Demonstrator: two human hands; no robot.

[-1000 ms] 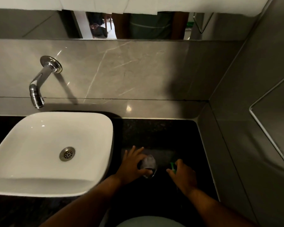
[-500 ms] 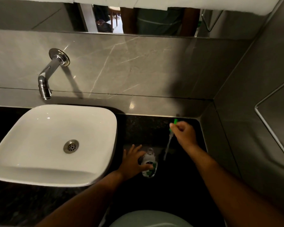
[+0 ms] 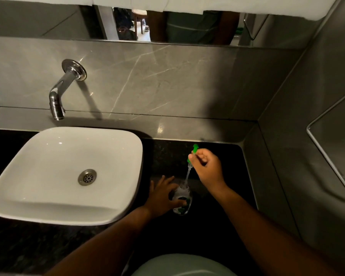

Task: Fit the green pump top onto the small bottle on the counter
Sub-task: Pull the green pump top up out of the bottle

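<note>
Where the black stone desk meets the grey corner walls, a white square basin sits under a chrome wall spout. Just right of the basin the left hand has its grip wrapped around the small clear bottle, upright on the desk. The right hand has its grip pinched on the green pump top, whose clear tube slants down into the bottle's neck.

Left hand curled low; right hand raised, fingers pinched.
</note>
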